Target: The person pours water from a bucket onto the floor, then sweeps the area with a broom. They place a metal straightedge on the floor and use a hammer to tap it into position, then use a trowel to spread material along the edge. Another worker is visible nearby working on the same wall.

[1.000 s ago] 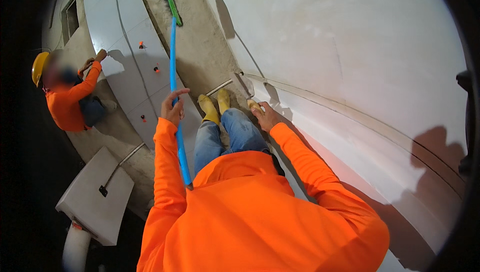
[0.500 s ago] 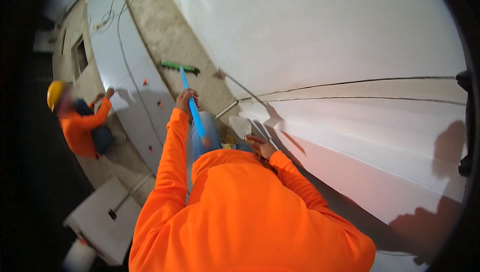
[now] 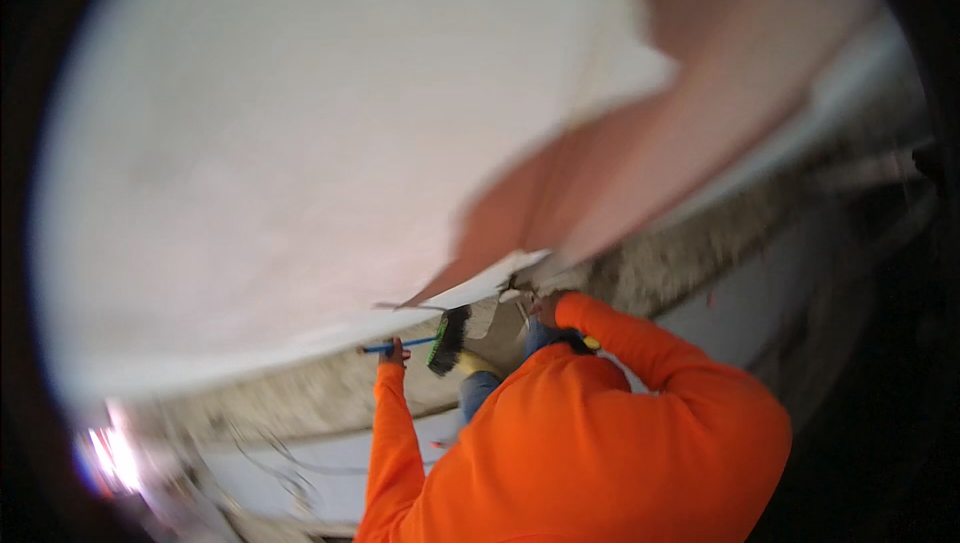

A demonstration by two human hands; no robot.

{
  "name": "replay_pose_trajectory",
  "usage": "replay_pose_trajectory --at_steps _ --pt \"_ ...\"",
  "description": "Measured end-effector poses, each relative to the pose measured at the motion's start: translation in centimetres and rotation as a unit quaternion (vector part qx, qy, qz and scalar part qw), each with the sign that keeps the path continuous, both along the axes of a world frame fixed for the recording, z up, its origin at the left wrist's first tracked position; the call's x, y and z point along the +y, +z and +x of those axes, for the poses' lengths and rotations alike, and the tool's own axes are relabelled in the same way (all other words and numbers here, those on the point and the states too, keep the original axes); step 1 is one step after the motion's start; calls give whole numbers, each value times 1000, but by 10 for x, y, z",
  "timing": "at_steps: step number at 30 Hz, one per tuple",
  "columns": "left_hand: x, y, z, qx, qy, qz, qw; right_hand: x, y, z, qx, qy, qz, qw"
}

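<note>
My left hand point(image 3: 396, 352) is closed around the blue handle of a broom point(image 3: 412, 343). The broom lies roughly level, its green head point(image 3: 449, 340) and black bristles to the right of the hand, close to the wall's foot. On the right, my right hand point(image 3: 546, 309) is closed at the wall's lower edge. Beside its fingers shows a flat grey piece point(image 3: 506, 327), like a blade or scoop. Blur hides its exact kind and how the fingers hold it.
A white wall point(image 3: 260, 163) with a large reddish shadow fills the upper view. Along its foot runs rough concrete floor point(image 3: 660, 263). Dark cables point(image 3: 290, 463) cross pale panels point(image 3: 350, 458) at lower left. A yellow boot point(image 3: 470, 363) stands below the broom head.
The view has swung toward the wall, and the co-worker in a yellow helmet has left it. In view, the broom has turned from upright to nearly level, still in my left hand.
</note>
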State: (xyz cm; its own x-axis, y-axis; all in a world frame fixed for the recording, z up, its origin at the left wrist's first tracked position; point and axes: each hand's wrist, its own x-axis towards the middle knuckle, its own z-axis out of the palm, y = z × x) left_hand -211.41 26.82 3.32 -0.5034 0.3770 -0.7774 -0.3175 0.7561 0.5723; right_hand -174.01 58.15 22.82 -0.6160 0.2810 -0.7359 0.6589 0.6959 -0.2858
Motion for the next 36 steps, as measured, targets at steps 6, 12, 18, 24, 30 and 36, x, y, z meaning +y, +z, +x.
replay_pose_trajectory --at_steps 6,12,18,24,30,36 --pt "5 -7 -92 -5 192 -34 981 -24 33 8 -44 -132 -64 988" --pt "-28 -8 -124 -14 -5 -116 993 -105 -15 125 -89 -346 -12 934" --pt "-44 17 -115 -26 -204 -150 967 -253 -18 181 -71 -674 22 735" --pt "-34 10 -121 -22 -353 -157 922 -405 -84 133 -44 -761 -17 648" --pt "8 -3 -87 -2 -462 -169 871 -484 -141 59 64 -926 13 372" --pt "95 -119 -24 -10 -582 -134 802 -445 -180 65 -25 -865 -134 483"
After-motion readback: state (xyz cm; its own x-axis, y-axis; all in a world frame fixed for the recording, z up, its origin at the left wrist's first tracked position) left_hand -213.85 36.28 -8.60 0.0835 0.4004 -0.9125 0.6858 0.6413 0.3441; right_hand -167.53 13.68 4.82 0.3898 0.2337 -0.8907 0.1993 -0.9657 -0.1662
